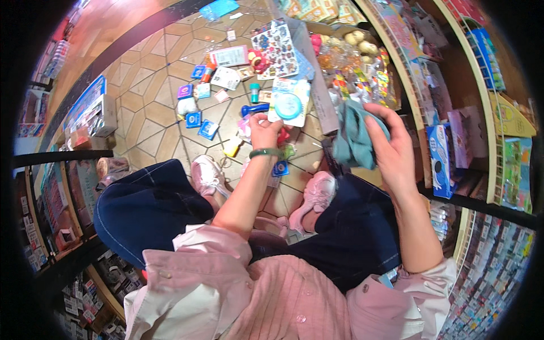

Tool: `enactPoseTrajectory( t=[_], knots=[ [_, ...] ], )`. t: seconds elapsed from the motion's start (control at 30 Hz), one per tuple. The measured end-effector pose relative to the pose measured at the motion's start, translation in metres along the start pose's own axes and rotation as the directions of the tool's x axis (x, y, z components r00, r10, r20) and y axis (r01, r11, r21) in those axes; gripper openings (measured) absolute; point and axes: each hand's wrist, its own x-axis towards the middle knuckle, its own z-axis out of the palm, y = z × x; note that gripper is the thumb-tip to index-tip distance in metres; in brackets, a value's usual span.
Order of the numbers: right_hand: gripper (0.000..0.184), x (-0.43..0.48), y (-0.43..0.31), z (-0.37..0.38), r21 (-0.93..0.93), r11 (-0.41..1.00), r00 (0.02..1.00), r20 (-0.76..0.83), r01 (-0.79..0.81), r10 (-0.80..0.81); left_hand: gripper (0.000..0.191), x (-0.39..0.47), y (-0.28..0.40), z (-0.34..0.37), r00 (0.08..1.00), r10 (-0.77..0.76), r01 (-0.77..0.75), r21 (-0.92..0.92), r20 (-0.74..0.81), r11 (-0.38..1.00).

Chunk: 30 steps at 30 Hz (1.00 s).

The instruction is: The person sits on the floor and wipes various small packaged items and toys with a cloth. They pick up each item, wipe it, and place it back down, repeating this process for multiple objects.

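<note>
My left hand point(265, 131) has its fingers at the lower left edge of a blister card point(294, 85) with a round light-blue item point(288, 106) on it, which it appears to pinch. A green bangle point(265, 152) is on that wrist. In my right hand point(393, 148) is a crumpled teal cloth point(357, 136), held between thumb and fingers beside the cardboard box. A dark-blue object point(255, 109), a teal-capped tube point(254, 92) and a yellow item point(232, 146) lie on the tiled floor near my left hand. Small blue boxes point(193, 120) and a sticker sheet point(278, 51) lie farther off.
A cardboard box point(321, 97) with wrapped sweets and gold balls stands at the right. Shelves with packaged goods point(442, 161) rise on the right, and more shelving point(63, 155) stands on the left. My pink shoes point(321, 191) are on either side of my left forearm.
</note>
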Motion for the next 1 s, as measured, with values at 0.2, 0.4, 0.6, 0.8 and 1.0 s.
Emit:
enactPoseTrajectory(
  t=[0.2, 0.4, 0.6, 0.8, 1.0],
  knots=[
    [0.036, 0.017, 0.020, 0.006, -0.065, 0.994, 0.996, 0.014, -0.086, 0.087, 0.058, -0.092, 0.054, 0.043, 0.800, -0.023, 0.035, -0.008, 0.599, 0.999],
    [0.028, 0.004, 0.027, 0.012, -0.095, 0.995, 0.985, 0.167, -0.025, 0.041, 0.063, -0.105, 0.069, 0.033, 0.672, -0.155, 0.111, 0.109, 0.724, 0.988],
    [0.022, -0.001, 0.029, 0.016, -0.242, 0.913, 0.921, 0.297, 0.330, -0.254, 0.061, -0.108, 0.065, 0.031, 0.697, -0.188, 0.158, 0.107, 0.692, 0.982],
    [0.019, 0.007, 0.014, 0.003, -0.104, 0.986, 0.992, -0.011, 0.127, -0.129, 0.042, -0.101, 0.068, 0.031, 0.723, -0.151, 0.072, 0.144, 0.674, 0.987],
    [0.036, 0.002, 0.006, 0.013, -0.375, 0.716, 0.808, 0.248, 0.589, -0.535, 0.035, -0.105, 0.068, 0.029, 0.698, -0.122, -0.172, 0.330, 0.706, 0.928]
  ],
)
